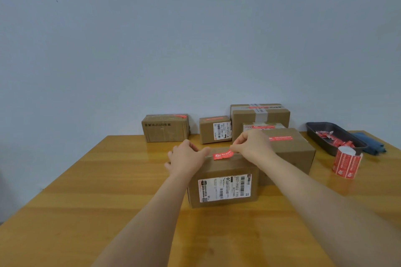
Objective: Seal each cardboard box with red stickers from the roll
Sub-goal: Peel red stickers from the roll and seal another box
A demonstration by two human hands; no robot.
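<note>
A cardboard box (pixel 223 171) with a white shipping label on its near side stands in the middle of the wooden table. A red sticker (pixel 223 155) lies across its top near edge. My right hand (pixel 251 147) pinches the sticker's right end. My left hand (pixel 187 157) rests on the box's top left corner, thumb lying by the sticker's left end. The roll of red stickers (pixel 346 162) stands on the table to the right, apart from both hands.
Several more cardboard boxes with red stickers stand behind, one (pixel 290 149) touching the right of the middle box, others (pixel 165 128) along the wall. A dark tray (pixel 321 136) holding red scraps and a blue cloth (pixel 368 143) sit at far right.
</note>
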